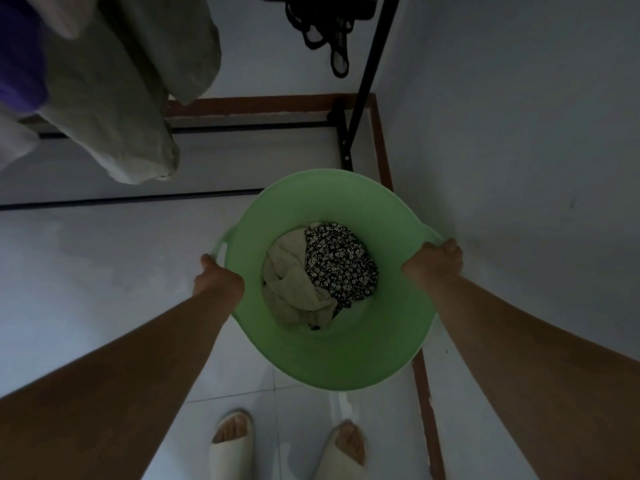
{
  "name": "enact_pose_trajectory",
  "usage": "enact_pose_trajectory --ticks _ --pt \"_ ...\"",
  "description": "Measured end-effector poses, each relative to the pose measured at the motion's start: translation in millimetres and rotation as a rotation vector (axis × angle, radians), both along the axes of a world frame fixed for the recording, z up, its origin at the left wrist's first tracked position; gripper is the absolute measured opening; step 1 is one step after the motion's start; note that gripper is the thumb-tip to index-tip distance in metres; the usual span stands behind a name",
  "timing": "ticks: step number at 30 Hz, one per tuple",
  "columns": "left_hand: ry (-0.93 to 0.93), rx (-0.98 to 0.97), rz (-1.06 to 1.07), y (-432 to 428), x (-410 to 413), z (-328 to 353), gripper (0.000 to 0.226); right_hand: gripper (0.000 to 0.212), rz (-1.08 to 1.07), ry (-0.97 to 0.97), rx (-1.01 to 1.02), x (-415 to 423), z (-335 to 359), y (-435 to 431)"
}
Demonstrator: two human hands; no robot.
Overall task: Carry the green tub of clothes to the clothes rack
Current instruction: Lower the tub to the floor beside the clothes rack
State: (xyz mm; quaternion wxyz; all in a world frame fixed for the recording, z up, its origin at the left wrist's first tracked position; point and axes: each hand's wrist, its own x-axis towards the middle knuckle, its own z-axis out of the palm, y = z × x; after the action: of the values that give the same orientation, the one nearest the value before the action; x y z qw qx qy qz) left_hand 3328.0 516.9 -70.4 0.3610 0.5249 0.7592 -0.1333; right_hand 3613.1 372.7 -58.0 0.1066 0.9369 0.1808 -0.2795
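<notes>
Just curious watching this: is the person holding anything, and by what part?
Yes: the green tub, gripped by its two side handles, left hand on one, right hand on the other.

A: What colour is the tub [332, 358]?

B: Pale green all over, inside and on the rim.

A: And the clothes in it?

B: 2 pieces. A plain cream cloth [291, 289], and a black cloth with small white flowers [339, 261].

A: The rack?

B: The rack frame [367, 77] is black. A grey-green garment [114, 109] hangs there, a purple one [20, 57] beside it.

A: The room?

B: White floor tiles [104, 271], whitish wall [519, 116], reddish-brown skirting [382, 157]. The 2 slippers [230, 448] are off-white.
</notes>
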Motion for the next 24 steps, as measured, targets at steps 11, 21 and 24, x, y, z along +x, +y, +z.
enact_pose_trajectory --ticks 11,21,24 --pt "-0.037 0.041 0.197 11.9 5.1 -1.9 0.033 0.079 0.515 0.542 0.194 -96.4 0.1 -47.3" --pt "-0.170 0.092 0.144 32.0 47.7 -0.1 0.034 0.066 0.467 0.388 0.293 -100.8 -17.1 -41.3" --pt "-0.173 0.058 0.103 34.1 34.9 -2.1 0.026 0.063 0.399 0.368 0.297 -93.5 -14.2 -39.6"
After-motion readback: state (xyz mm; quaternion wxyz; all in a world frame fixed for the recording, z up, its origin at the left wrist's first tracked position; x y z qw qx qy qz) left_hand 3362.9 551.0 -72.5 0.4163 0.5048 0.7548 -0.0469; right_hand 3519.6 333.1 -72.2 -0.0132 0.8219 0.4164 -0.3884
